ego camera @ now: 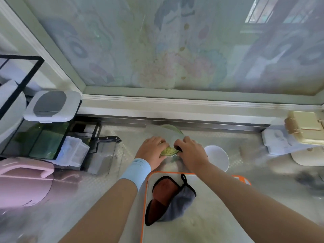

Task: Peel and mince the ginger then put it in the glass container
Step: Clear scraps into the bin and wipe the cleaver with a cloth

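Steel kitchen counter [105, 183] below a patterned glass wall panel. Near its middle, just past the board, glass container [171, 156] with pale yellow-green ginger [168, 151] inside. Left hand [151, 151] wrapped round the container's left side, fingers curled against the glass; blue wristband [137, 171] on that wrist. Right hand [191, 153] at the opposite side, fingers bent over the rim, something dark beneath them; gripping or merely touching, impossible to tell. Just beside that hand, white bowl [218, 157]. Nearer the body, orange-edged cutting board [192, 225] with a brown-and-grey cloth [168, 199] lying on it. Well off to the left, black-handled knife [108, 138].
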`<state>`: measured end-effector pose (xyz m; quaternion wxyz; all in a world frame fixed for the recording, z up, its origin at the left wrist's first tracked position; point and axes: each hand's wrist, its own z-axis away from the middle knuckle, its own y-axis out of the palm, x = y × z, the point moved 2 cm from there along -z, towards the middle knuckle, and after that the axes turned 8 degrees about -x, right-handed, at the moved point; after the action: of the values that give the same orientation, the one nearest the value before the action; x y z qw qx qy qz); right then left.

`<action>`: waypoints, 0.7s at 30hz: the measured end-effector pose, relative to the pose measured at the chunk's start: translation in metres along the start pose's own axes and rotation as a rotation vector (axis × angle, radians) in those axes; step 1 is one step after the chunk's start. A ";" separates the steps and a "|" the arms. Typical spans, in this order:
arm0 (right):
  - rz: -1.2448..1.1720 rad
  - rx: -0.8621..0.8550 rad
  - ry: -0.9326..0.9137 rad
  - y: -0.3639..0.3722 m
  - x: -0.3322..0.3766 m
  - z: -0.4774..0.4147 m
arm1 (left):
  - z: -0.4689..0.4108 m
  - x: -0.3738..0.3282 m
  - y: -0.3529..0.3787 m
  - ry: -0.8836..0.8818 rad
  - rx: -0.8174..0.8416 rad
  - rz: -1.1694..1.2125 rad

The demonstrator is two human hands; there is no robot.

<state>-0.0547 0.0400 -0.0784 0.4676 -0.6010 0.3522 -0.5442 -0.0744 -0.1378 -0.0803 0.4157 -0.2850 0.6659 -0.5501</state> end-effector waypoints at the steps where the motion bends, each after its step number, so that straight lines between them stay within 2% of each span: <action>1: 0.019 -0.016 -0.008 0.000 0.000 -0.008 | -0.005 0.004 0.000 -0.018 -0.007 0.004; 8: 0.136 -0.069 -0.093 -0.001 -0.005 -0.039 | -0.019 0.012 -0.005 -0.096 0.017 0.006; 10: 0.139 -0.132 -0.118 -0.007 -0.004 -0.028 | -0.006 0.006 -0.007 -0.105 -0.041 0.021; 12: 0.044 -0.198 -0.170 -0.013 0.001 -0.009 | 0.010 -0.004 -0.007 -0.117 -0.100 0.060; 14: -0.037 -0.091 -0.264 -0.011 0.007 0.017 | 0.028 -0.017 -0.005 -0.135 -0.087 0.143; 17: 0.068 0.330 -0.312 0.008 0.016 0.064 | 0.058 -0.035 0.000 -0.183 0.064 0.255; 18: 0.119 0.380 -0.320 0.013 0.018 0.078 | 0.068 -0.040 0.002 -0.141 0.122 0.237; 21: 0.264 0.381 -0.333 0.021 0.023 0.105 | 0.099 -0.049 0.013 0.007 0.312 0.122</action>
<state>0.0538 0.0309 -0.0874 0.6903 -0.5322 0.2374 -0.4288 0.0370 -0.1428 -0.0864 0.4851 -0.1743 0.5899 -0.6215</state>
